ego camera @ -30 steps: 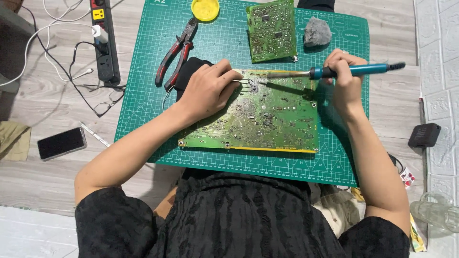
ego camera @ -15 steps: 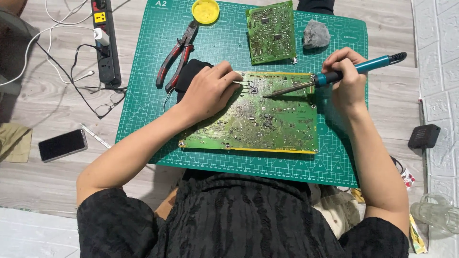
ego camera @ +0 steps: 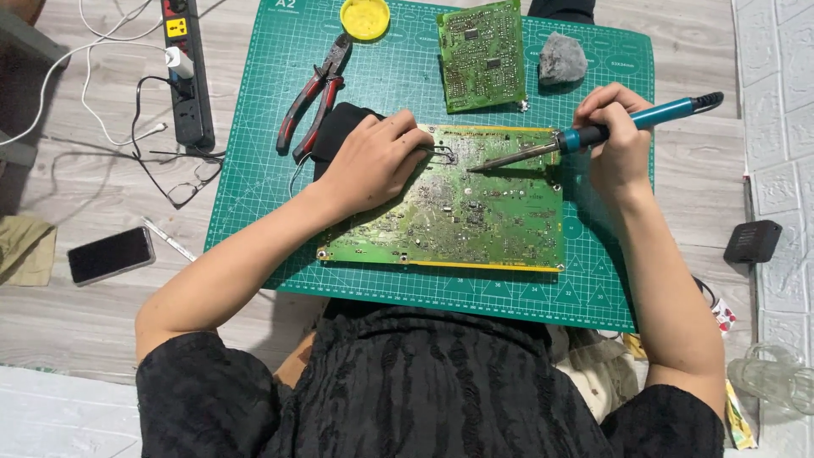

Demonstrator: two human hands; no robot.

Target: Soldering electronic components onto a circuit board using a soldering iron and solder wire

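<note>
Setup is on a pale wood-plank floor (ego camera: 102, 339) with a green cutting mat (ego camera: 254, 212) spread out on it, seen straight down from the head camera. Lying flat in the middle of the mat is a big green circuit board (ego camera: 475, 220), solder side up, yellow strip along its near edge. The left hand (ego camera: 373, 161) rests on the board's upper left corner, fingers curled and pinching what looks like a thin pair of tweezers (ego camera: 441, 153) against the board, though it's too small to be sure. The right hand (ego camera: 615, 140) is closed around a teal-handled soldering iron (ego camera: 593, 134), held like a pen, the metal tip angled down to the left and touching or almost touching the board just beside the tweezers. The two hands are apart, one at each end of the board's top edge. Further up the mat: a smaller green circuit board (ego camera: 482, 55), a grey lump of cleaning wool (ego camera: 561, 59), a round yellow tin (ego camera: 365, 17) and red-handled pliers (ego camera: 309, 97). Off the mat to the left there's a black power strip (ego camera: 188, 76) with cables, and a dark phone (ego camera: 110, 254) on the floor.
</note>
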